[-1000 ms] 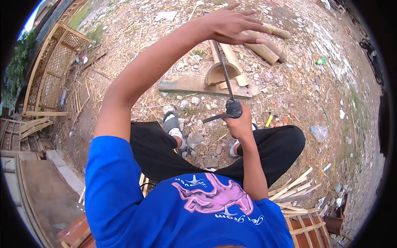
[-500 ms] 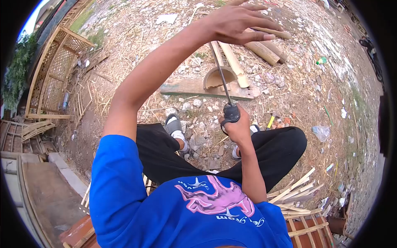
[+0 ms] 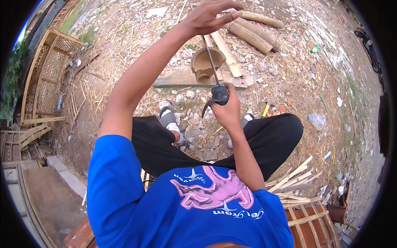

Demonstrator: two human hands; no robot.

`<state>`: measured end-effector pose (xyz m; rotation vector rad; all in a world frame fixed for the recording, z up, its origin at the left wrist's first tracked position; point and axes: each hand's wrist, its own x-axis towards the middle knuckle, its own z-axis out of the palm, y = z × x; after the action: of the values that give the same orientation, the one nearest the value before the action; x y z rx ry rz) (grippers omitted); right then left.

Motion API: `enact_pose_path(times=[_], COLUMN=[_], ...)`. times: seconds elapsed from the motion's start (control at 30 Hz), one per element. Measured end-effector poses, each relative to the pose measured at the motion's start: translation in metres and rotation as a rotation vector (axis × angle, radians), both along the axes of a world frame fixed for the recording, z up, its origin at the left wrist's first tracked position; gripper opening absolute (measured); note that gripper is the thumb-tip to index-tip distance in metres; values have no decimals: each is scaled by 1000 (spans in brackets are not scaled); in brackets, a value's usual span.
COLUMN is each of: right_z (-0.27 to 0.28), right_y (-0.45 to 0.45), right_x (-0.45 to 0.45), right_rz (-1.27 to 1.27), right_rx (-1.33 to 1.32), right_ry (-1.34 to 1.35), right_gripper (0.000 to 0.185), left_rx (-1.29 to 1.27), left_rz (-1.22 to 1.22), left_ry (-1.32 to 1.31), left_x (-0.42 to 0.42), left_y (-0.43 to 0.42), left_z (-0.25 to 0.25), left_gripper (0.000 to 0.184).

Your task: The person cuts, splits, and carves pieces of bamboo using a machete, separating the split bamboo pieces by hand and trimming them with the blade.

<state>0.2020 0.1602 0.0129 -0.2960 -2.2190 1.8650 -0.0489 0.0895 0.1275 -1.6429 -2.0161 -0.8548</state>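
Note:
My right hand (image 3: 227, 109) is wrapped round the black-taped handle (image 3: 219, 94) of a long, thin dark blade (image 3: 211, 62), with a loose black strap hanging at its left. The blade slants up and left across a short, wide bamboo piece (image 3: 202, 61) with a curved wall, which rests at a wooden board (image 3: 178, 78). Above the bamboo, my left hand (image 3: 213, 17) is stretched out over the far part of the blade, thumb and fingers apart. Whether its palm touches the blade is hidden. Pale split strips (image 3: 226, 53) lie just behind the bamboo piece.
Bamboo poles (image 3: 250, 37) lie beyond the board. A yellow-handled tool (image 3: 266, 110) is near my right foot. Lattice panels (image 3: 45, 74) stand at the left. Thin strips (image 3: 293, 182) and a slatted frame (image 3: 308, 221) are at the lower right. Rubble and straw cover the ground.
Both hands and the blade appear further up and left. The bamboo piece has tipped, showing more of its hollow inside. My right hand stays closed on the handle.

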Motion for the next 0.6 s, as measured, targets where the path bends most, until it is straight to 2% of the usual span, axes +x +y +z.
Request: enact_pose_path(times=[0.03, 0.1, 0.13, 0.17, 0.23, 0.3, 0.33, 0.37, 0.43, 0.53, 0.6], right_z=[0, -1, 0, 9, 30, 48, 50, 53, 59, 61, 61], right_y=[2, 9, 15, 21, 27, 33, 31, 34, 41, 58, 61], right_x=[-4, -13, -20, -27, -41, -58, -67, -77, -93, -111, -113], right_rz=[-13, -39, -69, -36, -28, 41, 25, 42, 65, 119, 150], right_rx=[95, 278, 445, 403, 518, 551, 550, 574, 621, 741, 731], right_ry=[51, 148, 189, 198, 94, 4, 40, 2, -22, -92, -122], right_gripper=[46, 49, 52, 53, 48, 41, 37, 36, 34, 30, 30], left_rx=[114, 336, 389, 445, 654, 640, 634, 497, 601, 659, 582], left_rz=[32, 133, 178, 226, 169, 318, 394, 526, 423, 345, 348], left_ry=[-114, -63, -79, -96, -312, -364, -397, -502, -587, -449, -299], left_x=[5, 33, 45, 57, 90, 114, 124, 132, 133, 135, 139], left_y=[-13, -43, -62, -80, -113, -144, -155, -161, -159, -163, -168], left_z=[4, 14, 8, -2, -18, -60, -75, -77, -65, -47, -38], left_gripper=[35, 22, 24, 26, 18, 16, 15, 15, 15, 13, 13])
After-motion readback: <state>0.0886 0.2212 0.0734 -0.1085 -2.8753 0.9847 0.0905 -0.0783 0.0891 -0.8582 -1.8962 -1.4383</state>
